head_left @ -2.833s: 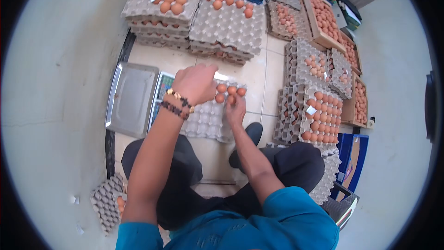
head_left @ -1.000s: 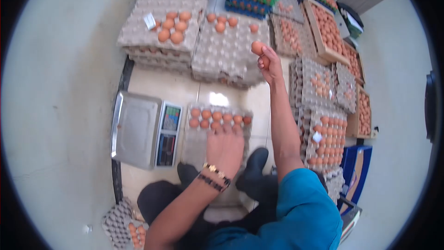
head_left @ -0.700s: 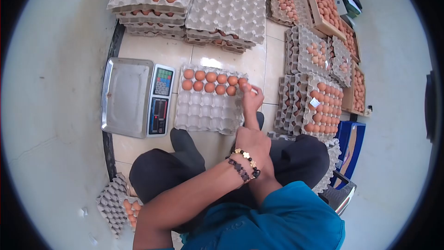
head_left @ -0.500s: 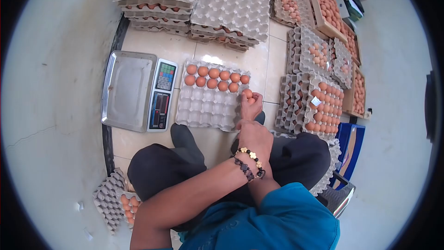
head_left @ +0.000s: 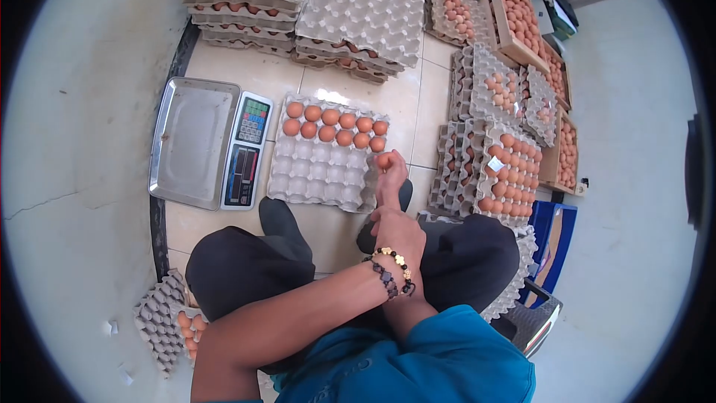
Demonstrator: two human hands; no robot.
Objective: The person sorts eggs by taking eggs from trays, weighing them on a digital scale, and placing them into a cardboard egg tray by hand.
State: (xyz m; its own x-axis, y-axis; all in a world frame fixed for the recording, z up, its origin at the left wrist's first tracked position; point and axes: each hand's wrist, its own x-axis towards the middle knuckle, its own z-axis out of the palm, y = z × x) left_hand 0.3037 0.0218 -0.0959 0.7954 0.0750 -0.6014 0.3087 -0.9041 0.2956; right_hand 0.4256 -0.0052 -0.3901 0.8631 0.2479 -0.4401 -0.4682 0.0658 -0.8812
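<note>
An egg tray (head_left: 321, 173) of grey pulp lies on the floor before me. Two rows of brown eggs (head_left: 327, 133) fill its far side, and the near cups are bare. At the tray's right edge, my right hand (head_left: 393, 169) has its fingers closed around a brown egg (head_left: 383, 160), partly covered by them. My left hand (head_left: 399, 233), below a beaded bracelet (head_left: 391, 272), crosses over and wraps around my right forearm. To the tray's left stands a digital scale (head_left: 195, 142) with a bare metal pan.
Stacked egg trays (head_left: 362, 19) stand at the back. More stacks (head_left: 511, 172) line the right side, beside wooden crates (head_left: 516, 19) of eggs. A blue box (head_left: 552, 242) is near my right knee. Loose trays (head_left: 160, 321) sit by my left side.
An egg that my right hand held now rests in the right end of the second row. The hand has drawn slightly nearer to me with another egg. The whole view has shifted a little.
</note>
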